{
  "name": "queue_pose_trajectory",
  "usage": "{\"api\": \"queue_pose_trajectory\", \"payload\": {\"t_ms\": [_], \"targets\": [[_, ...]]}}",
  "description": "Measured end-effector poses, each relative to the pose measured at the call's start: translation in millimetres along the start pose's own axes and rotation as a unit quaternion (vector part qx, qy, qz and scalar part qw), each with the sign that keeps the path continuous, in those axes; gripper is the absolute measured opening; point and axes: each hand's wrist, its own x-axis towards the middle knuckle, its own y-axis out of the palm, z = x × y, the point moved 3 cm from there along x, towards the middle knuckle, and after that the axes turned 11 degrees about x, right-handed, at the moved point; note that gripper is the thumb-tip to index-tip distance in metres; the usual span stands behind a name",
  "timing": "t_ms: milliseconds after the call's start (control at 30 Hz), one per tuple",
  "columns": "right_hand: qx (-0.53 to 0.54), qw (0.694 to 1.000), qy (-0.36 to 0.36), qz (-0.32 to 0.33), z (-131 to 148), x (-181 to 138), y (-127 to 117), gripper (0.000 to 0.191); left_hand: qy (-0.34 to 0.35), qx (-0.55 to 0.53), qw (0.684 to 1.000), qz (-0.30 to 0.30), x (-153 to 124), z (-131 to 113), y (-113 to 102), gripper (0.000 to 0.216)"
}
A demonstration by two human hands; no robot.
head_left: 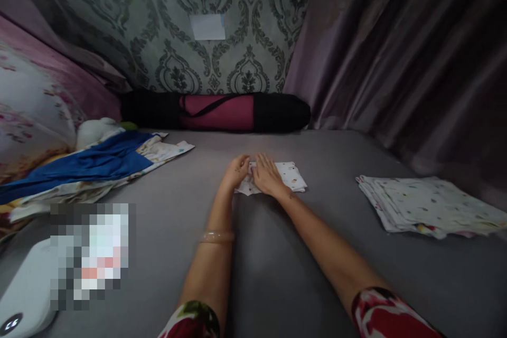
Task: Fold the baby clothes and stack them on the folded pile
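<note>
A small folded white printed cloth (292, 174) lies on the grey bed surface in front of me. My right hand (266, 174) rests flat on it, fingers stretched out and pointing away from me. At the cloth's left edge, the fingers of my left hand (238, 170) are curled in, seemingly pinching that edge; their tips are partly hidden. A loose corner of the cloth shows below, between the two hands. Around my left forearm is a pale bangle (217, 236).
A stack of folded printed cloths (428, 206) lies at the right. To the left are spread blue and white clothes (99, 158) and a white device (27, 285) beside a blurred-out patch. A long black and maroon bag (217, 112) lies along the patterned wall.
</note>
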Motion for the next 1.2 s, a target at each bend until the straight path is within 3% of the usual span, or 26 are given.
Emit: {"api": "queue_pose_trajectory", "payload": {"t_ms": [133, 233, 400, 500, 600, 767, 867, 967, 1067, 1200], "targets": [[-0.042, 0.999, 0.011, -0.022, -23.7, -17.5, 1.9, 0.057, 0.062, 0.208, 0.976, 0.037, -5.1, -7.1, 28.0, 0.04], [-0.044, 0.998, 0.012, -0.04, -27.9, -17.4, 8.9, 0.056, 0.083, 0.28, 0.955, 0.049, -8.6, -4.7, 39.1, 0.043], [-0.01, 1.0, 0.016, 0.024, -43.7, -13.1, -9.6, 0.059, 0.078, 0.307, 0.947, 0.057, -10.1, -4.5, 38.1, 0.046], [-0.039, 0.999, 0.026, -0.005, -64.8, -23.6, -29.1, 0.06, 0.077, 0.338, 0.936, 0.057, -11.3, -6.5, 35.8, 0.049], [-0.055, 0.998, 0.036, -0.01, -80.9, -36.7, -31.2, 0.06, 0.055, 0.36, 0.93, 0.044, -14.1, -3.3, 34.8, 0.052], [-0.01, 0.999, 0.05, 0.005, -83.6, -39.8, -31.1, 0.057, 0.047, 0.296, 0.954, 0.023, -15.2, 6.3, 31.6, 0.051], [0.037, 0.994, 0.105, 0.004, -88.8, -37.2, -49.8, 0.051, -0.013, 0.225, 0.974, -0.011, -10.6, 15.4, 16.8, 0.046], [0.047, 0.977, 0.205, -0.033, -100.6, -43.4, -72.8, 0.046, -0.098, 0.216, 0.971, -0.034, -10.5, 28.0, -5.3, 0.046], [0.047, 0.963, 0.266, -0.017, -106.8, -52.8, -83.0, 0.042, -0.168, 0.196, 0.966, 0.003, -16.5, 39.0, -20.9, 0.038], [0.061, 0.949, 0.31, 0.02, -104.0, -55.7, -85.2, 0.038, -0.225, 0.12, 0.965, 0.062, -23.4, 43.1, -25.3, 0.03]]}}
